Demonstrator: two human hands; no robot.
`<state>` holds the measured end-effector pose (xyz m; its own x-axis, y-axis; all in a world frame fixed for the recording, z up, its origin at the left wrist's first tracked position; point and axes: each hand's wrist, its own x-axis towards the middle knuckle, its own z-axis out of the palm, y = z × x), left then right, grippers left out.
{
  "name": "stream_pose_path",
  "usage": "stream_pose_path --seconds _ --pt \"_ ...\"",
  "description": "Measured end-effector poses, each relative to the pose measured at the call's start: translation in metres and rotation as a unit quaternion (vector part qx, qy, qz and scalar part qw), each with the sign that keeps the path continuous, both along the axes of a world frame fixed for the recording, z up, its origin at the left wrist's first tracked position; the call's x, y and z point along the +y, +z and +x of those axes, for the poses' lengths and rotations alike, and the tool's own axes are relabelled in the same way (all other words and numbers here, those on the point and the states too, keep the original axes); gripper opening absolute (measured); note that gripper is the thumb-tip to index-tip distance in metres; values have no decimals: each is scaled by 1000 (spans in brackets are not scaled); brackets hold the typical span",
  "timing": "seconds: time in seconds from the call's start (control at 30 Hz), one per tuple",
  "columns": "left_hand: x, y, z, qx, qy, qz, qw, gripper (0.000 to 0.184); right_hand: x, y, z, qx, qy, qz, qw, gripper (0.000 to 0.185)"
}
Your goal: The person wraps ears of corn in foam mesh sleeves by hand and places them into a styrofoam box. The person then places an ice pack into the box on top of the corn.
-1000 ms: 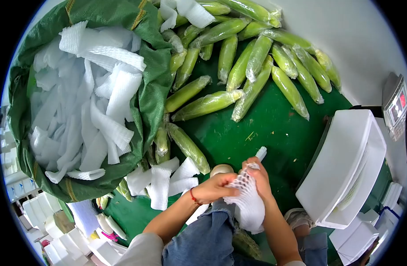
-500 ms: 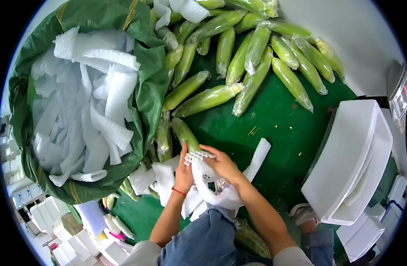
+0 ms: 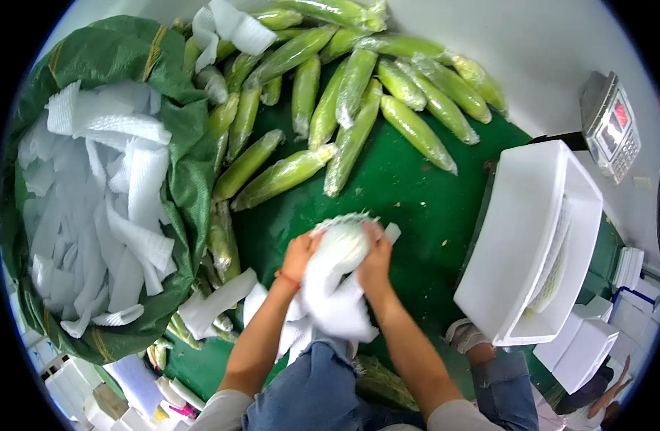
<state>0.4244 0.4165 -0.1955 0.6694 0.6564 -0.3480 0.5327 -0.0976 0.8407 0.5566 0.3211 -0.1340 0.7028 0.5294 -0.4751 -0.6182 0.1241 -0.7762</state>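
Note:
Both of my hands hold a white foam net sleeve above my lap. My left hand is closed on the sleeve's left rim, and my right hand grips its right side. The sleeve's upper end is stretched wide, and a pale greenish shape shows faintly through it; the plastic-wrapped corn is otherwise hidden inside. The sleeve's lower part hangs bent and blurred toward my knees. More white foam sleeves lie to the left of my left hand. Wrapped ears of corn are spread beyond my hands on the green surface.
At left stands a green sack full of white foam sleeves. A white foam box with a netted piece inside is at right, beside a scale with a red display. Another person's shoe shows near the box.
The ear of corn that stuck out of the sleeve's far end is now covered by it. My hands have moved to opposite sides of the sleeve. The view has shifted right.

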Motion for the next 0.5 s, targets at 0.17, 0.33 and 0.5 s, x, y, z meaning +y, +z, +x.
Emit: stream_pose_path --seconds 0.17,0.33,0.5 --pt "14 20 -28 18 99 58 993 33 12 -62 -31 -17 118 -112 987 11" --pt "13 -27 -37 -260 270 -525 764 36 40 -50 -33 -81 120 -69 987 28" --pt "24 78 20 -350 193 -412 819 44 48 7 -16 -37 90 20 995 37"
